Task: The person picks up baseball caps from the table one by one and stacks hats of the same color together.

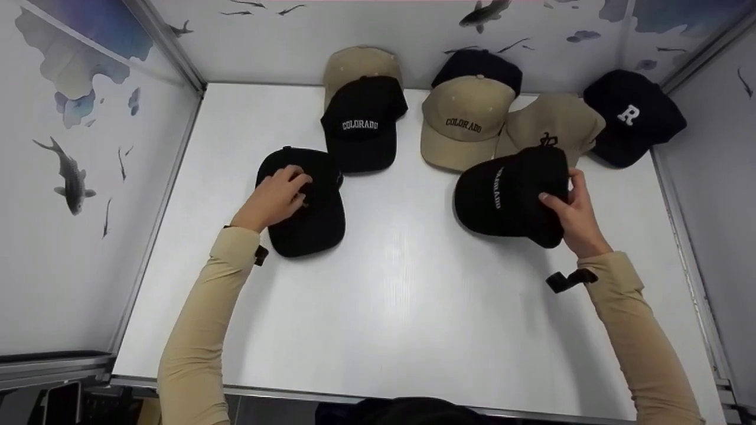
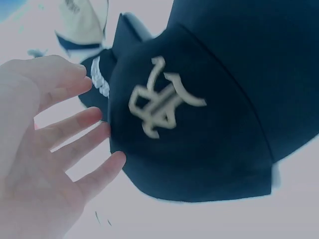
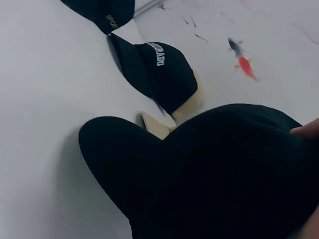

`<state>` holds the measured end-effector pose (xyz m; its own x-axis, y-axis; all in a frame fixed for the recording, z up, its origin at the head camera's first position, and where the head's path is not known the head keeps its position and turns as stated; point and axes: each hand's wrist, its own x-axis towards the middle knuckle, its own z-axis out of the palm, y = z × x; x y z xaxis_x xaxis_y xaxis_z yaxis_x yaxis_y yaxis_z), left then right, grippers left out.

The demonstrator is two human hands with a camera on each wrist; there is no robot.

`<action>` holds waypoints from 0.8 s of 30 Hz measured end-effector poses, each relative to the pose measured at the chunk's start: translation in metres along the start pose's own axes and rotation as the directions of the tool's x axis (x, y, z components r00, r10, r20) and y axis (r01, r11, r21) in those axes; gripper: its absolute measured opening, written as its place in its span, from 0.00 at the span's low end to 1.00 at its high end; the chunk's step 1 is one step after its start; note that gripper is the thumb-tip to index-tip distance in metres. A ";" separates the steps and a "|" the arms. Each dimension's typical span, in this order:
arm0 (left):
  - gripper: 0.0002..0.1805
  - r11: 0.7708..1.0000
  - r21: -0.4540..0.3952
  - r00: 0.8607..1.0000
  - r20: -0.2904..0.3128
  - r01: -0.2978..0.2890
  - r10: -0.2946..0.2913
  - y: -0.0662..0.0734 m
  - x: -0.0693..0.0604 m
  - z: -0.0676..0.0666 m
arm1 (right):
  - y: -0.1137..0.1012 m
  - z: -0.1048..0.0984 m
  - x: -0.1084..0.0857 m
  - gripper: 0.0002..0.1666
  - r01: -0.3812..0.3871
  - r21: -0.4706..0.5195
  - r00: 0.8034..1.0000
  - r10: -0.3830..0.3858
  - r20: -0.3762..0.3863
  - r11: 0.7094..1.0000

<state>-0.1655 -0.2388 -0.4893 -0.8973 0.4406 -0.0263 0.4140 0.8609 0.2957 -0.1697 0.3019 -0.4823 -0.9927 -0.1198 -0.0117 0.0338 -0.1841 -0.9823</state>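
At the left of the table, my left hand point(image 1: 273, 199) lies over a black cap point(image 1: 316, 233), its fingers loosely bent and covering part of the cap's front. In the left wrist view the fingers of the left hand point(image 2: 60, 139) are spread beside a dark cap point(image 2: 214, 154) with a pale stitched emblem, and nothing is gripped. My right hand point(image 1: 582, 221) pinches a black cap point(image 1: 520, 195) with white lettering by the back of its crown, thumb on the outside. That cap's brim points left. In the right wrist view the held cap point(image 3: 224, 169) hides most of the hand.
Along the back wall stand a black COLORADO cap point(image 1: 361, 139) before a beige cap point(image 1: 360, 62), a beige COLORADO cap point(image 1: 466, 109) before a navy cap point(image 1: 481, 68), a beige cap point(image 1: 555, 121) and a black R cap point(image 1: 635, 118). Walls enclose the white table point(image 1: 384, 319).
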 end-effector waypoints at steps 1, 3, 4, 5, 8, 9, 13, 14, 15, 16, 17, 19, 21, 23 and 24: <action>0.17 1.000 -0.015 1.000 -0.018 0.015 -0.015 -0.005 -0.005 -0.001 | 0.003 0.005 0.001 0.24 -0.008 -0.027 1.000 0.009 0.020 1.000; 0.18 0.998 -0.044 0.999 -0.038 0.035 -0.036 -0.013 -0.013 -0.003 | 0.009 0.015 0.005 0.23 -0.005 -0.068 0.999 0.007 0.037 0.998; 0.18 0.997 -0.057 0.998 -0.042 0.048 -0.050 -0.017 -0.018 -0.003 | 0.011 0.019 0.006 0.24 -0.004 -0.083 0.999 0.008 0.046 0.997; 0.18 0.996 -0.068 0.997 -0.044 0.062 -0.065 -0.021 -0.022 -0.004 | 0.013 0.024 0.008 0.24 -0.005 -0.096 0.998 0.010 0.057 0.995; 0.19 0.986 -0.111 0.991 -0.038 0.123 -0.128 -0.032 -0.035 -0.005 | 0.017 0.037 0.013 0.24 -0.011 -0.131 0.995 0.023 0.095 0.991; 0.19 0.981 -0.126 0.988 -0.035 0.145 -0.150 -0.035 -0.040 -0.005 | 0.018 0.042 0.015 0.24 -0.013 -0.135 0.994 0.028 0.110 0.991; 0.19 0.959 -0.188 0.975 -0.029 0.213 -0.222 -0.049 -0.057 -0.002 | 0.022 0.060 0.021 0.23 -0.016 -0.160 0.986 0.042 0.161 0.987; 0.18 0.953 -0.201 0.972 -0.025 0.224 -0.234 -0.052 -0.060 -0.001 | 0.023 0.065 0.023 0.23 -0.012 -0.168 0.984 0.042 0.174 0.986; 0.19 0.948 -0.211 0.969 -0.017 0.237 -0.246 -0.056 -0.063 0.000 | 0.023 0.070 0.025 0.23 -0.009 -0.172 0.982 0.042 0.187 0.985; 0.19 0.943 -0.220 0.966 -0.008 0.249 -0.257 -0.059 -0.066 0.001 | 0.023 0.074 0.026 0.22 -0.004 -0.183 0.979 0.041 0.200 0.983; 0.19 0.938 -0.231 0.964 0.004 0.259 -0.265 -0.062 -0.068 0.002 | 0.023 0.079 0.028 0.22 -0.004 -0.190 0.976 0.045 0.213 0.982; 0.19 0.927 -0.252 0.959 0.033 0.279 -0.280 -0.067 -0.072 0.003 | 0.023 0.089 0.031 0.22 0.000 -0.207 0.968 0.052 0.247 0.978; 0.20 0.914 -0.274 0.954 0.067 0.300 -0.293 -0.072 -0.075 0.004 | 0.022 0.100 0.034 0.22 0.004 -0.215 0.958 0.058 0.279 0.977; 0.21 0.902 -0.293 0.948 0.093 0.317 -0.303 -0.075 -0.079 0.005 | 0.022 0.111 0.035 0.22 0.004 -0.203 0.948 0.061 0.313 0.979; 0.22 0.897 -0.301 0.946 0.104 0.324 -0.307 -0.077 -0.080 0.005 | 0.023 0.116 0.036 0.22 0.006 -0.198 0.941 0.061 0.332 0.980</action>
<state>-0.1243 -0.3390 -0.5148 -0.9601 0.1791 -0.2147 0.0348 0.8385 0.5437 -0.1913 0.1798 -0.4832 -0.8942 -0.4476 -0.0090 0.0040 0.0122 -0.9999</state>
